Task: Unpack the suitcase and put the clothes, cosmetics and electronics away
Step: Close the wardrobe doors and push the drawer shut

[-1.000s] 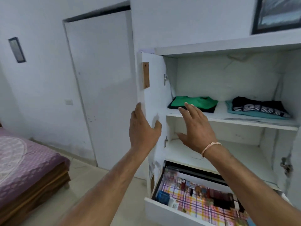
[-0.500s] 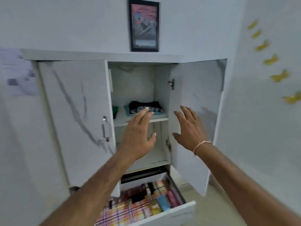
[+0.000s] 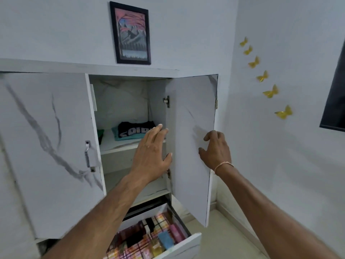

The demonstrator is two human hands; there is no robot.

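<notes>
The white cupboard with grey marble-like veining (image 3: 130, 71) stands half shut: its left door (image 3: 48, 146), with a metal handle (image 3: 87, 156), is nearly closed, while the right door (image 3: 190, 146) stands open at an angle. The right hand (image 3: 217, 149) rests on the outer face of that right door near its free edge, fingers bent against the panel and holding nothing; the left hand (image 3: 152, 152) reaches, fingers straight and together, toward the door's inner hinge edge, and whether it touches the panel cannot be told. The clothes are already on the upper shelf (image 3: 119, 146): a folded black T-shirt with white lettering (image 3: 136, 129) lies on a teal garment (image 3: 128, 136) towards the shelf's right end, with a dark green one (image 3: 100, 134) just showing at the left edge behind the left door. Below, the white pull-out drawer (image 3: 186, 243), lined with checked cloth and packed with small cosmetic boxes and bottles (image 3: 149, 238), is open and juts out past the cupboard front. If the doors are to be closed next, the main risk is probably the left hand: its fingers sit near the hinge (image 3: 166, 100) side, where a swinging door could pinch them. The drawer's contents look loosely packed, so a hard shove to close it might topple them.
</notes>
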